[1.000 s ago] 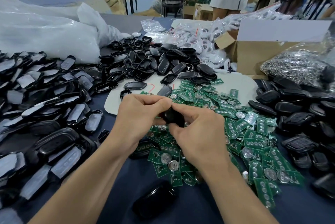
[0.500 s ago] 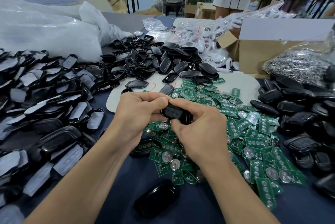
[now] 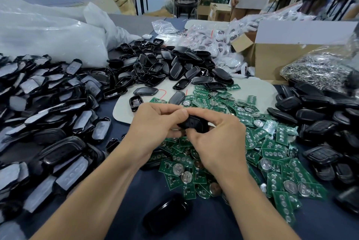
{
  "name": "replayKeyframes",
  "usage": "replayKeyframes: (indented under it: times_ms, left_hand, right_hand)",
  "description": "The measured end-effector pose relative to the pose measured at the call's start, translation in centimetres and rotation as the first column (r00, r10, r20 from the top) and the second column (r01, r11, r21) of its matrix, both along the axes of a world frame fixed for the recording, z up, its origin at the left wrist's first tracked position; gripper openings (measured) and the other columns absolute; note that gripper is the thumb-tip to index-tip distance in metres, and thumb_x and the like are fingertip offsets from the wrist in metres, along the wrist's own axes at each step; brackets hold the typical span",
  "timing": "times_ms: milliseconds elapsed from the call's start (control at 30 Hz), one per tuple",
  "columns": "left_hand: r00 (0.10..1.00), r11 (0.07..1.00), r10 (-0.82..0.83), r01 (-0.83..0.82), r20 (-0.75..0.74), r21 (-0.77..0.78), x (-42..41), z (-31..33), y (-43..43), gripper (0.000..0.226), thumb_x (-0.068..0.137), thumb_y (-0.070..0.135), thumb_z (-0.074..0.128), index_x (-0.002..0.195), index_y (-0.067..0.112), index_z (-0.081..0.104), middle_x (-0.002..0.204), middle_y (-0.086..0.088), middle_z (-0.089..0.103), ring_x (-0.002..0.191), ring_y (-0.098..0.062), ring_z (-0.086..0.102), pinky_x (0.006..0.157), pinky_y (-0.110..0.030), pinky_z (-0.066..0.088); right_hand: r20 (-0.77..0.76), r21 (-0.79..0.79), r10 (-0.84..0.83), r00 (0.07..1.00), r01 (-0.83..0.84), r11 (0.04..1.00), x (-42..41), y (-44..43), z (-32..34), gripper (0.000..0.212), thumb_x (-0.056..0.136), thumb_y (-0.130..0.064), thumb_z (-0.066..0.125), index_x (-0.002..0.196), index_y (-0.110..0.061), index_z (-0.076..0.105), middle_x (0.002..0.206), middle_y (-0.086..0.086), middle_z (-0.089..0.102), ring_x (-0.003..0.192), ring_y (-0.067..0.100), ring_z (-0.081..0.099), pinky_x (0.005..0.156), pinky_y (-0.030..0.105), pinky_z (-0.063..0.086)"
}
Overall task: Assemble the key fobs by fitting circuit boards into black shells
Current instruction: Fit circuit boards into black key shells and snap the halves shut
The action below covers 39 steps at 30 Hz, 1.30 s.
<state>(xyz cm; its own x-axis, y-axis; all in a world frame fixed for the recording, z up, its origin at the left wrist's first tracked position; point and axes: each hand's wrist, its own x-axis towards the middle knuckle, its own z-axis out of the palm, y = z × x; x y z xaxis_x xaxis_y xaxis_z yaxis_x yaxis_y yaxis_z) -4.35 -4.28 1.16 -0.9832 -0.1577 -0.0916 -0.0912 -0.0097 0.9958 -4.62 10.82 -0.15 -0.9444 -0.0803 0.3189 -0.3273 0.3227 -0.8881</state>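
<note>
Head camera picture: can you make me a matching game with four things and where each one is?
Things:
1. circuit boards
2. black shell being assembled
3. cardboard box
4. white plastic bag

Places:
A. far left of the table
B. gripped between the left hand and right hand
C. far right of the table
D. heaped under and right of the hands

Pairs: 1-D, 2-B, 3-C, 4-A

Glossy black plastic shells (image 3: 175,69)

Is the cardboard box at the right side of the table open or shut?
Open: the cardboard box has its pale top flap raised and a brown side flap jutting outward.
</note>
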Motion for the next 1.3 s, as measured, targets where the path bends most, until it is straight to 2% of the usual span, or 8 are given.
replayKeyframes:
  times_ms: [133, 267, 433, 500, 633, 767, 967, 1300]
  left_hand:
    - [1.0, 0.998, 0.023, -0.023, -0.002, 0.056, 0.0, 0.1, -0.1, 0.011, 0.091, 0.005, 0.074, 0.097, 0.008, 0.083, 0.089, -0.013, 0.081, 0.083, -0.024, 0.079, 0.065, -0.021, 0.06]
    - [0.999, 0.995, 0.044, -0.042, -0.018, 0.093, 0.0, 0.1, 0.1, 0.011, 0.09, 0.001, 0.074, 0.093, 0.008, 0.082, 0.087, -0.012, 0.081, 0.08, -0.021, 0.079, 0.065, -0.021, 0.061]
    - [0.987, 0.993, 0.081, -0.068, -0.141, 0.097, -0.1, 0.2, 0.0, 0.026, 0.087, -0.005, 0.076, 0.078, 0.018, 0.084, 0.083, -0.013, 0.08, 0.079, -0.025, 0.079, 0.067, -0.025, 0.063]
    - [0.979, 0.998, 0.054, -0.046, -0.196, 0.045, -0.2, 0.0, 0.1, 0.029, 0.086, -0.005, 0.076, 0.08, 0.022, 0.085, 0.084, -0.01, 0.081, 0.081, -0.025, 0.079, 0.071, -0.025, 0.063]
    - [0.966, 0.999, -0.003, -0.005, -0.258, -0.033, -0.3, -0.2, -0.1, 0.03, 0.084, -0.003, 0.079, 0.089, 0.026, 0.085, 0.091, -0.004, 0.082, 0.09, -0.021, 0.078, 0.079, -0.024, 0.06]
    - [0.971, 0.996, -0.059, 0.041, -0.234, -0.079, -0.2, -0.5, 0.0, 0.024, 0.082, 0.007, 0.085, 0.099, 0.024, 0.084, 0.094, -0.003, 0.082, 0.093, -0.022, 0.079, 0.085, -0.028, 0.062]
    - [0.964, 0.998, -0.046, 0.036, -0.263, -0.041, -0.2, -0.2, 0.4, 0.027, 0.078, 0.001, 0.083, 0.09, 0.025, 0.085, 0.09, -0.004, 0.082, 0.089, -0.019, 0.079, 0.079, -0.021, 0.06]
    - [0.963, 0.997, -0.057, 0.04, -0.263, -0.072, -0.1, -0.1, 0.2, 0.023, 0.077, 0.006, 0.084, 0.094, 0.021, 0.083, 0.09, -0.003, 0.082, 0.091, -0.02, 0.079, 0.081, -0.023, 0.061]
  right_hand:
    - [-0.055, 0.032, 0.015, 0.998, -0.013, 0.999, 0.2, -0.2, 0.0, 0.066, 0.075, -0.001, 0.077, 0.112, -0.055, 0.068, 0.076, -0.039, 0.068, 0.054, -0.009, 0.061, 0.052, 0.004, 0.043]
    - [-0.109, 0.035, -0.02, 0.994, 0.024, 0.999, 0.2, -0.4, -0.2, 0.063, 0.072, -0.006, 0.078, 0.117, -0.049, 0.069, 0.093, -0.044, 0.068, 0.071, -0.012, 0.066, 0.071, 0.007, 0.052]
    - [0.123, -0.261, 0.06, 0.991, -0.026, 0.965, -1.1, 0.4, -0.3, 0.028, 0.076, -0.017, 0.08, 0.094, -0.038, 0.082, 0.09, -0.017, 0.08, 0.088, 0.003, 0.076, 0.084, 0.029, 0.062]
    - [0.109, -0.273, 0.079, 0.991, -0.047, 0.961, -1.3, 0.6, -0.1, 0.029, 0.079, -0.014, 0.078, 0.091, -0.039, 0.082, 0.088, -0.013, 0.08, 0.087, 0.007, 0.077, 0.083, 0.033, 0.062]
    - [0.056, -0.268, 0.059, 0.997, -0.042, 0.963, -1.3, 0.7, -0.1, 0.03, 0.08, -0.006, 0.081, 0.09, -0.034, 0.082, 0.086, -0.013, 0.08, 0.084, 0.006, 0.077, 0.078, 0.021, 0.06]
    - [0.035, -0.271, 0.026, 0.999, -0.016, 0.962, -1.4, 0.7, -0.3, 0.028, 0.081, -0.005, 0.083, 0.089, -0.031, 0.083, 0.085, -0.013, 0.08, 0.083, 0.008, 0.078, 0.08, 0.028, 0.062]
    - [0.045, -0.277, 0.031, 0.999, -0.017, 0.961, -1.2, 0.6, -0.1, 0.035, 0.081, -0.004, 0.084, 0.09, -0.038, 0.081, 0.083, -0.013, 0.08, 0.082, 0.008, 0.078, 0.078, 0.027, 0.063]
    - [0.061, -0.275, 0.025, 0.998, -0.008, 0.961, -1.0, 0.6, 0.1, 0.033, 0.082, -0.006, 0.083, 0.09, -0.037, 0.081, 0.084, -0.014, 0.08, 0.082, 0.008, 0.078, 0.077, 0.027, 0.063]
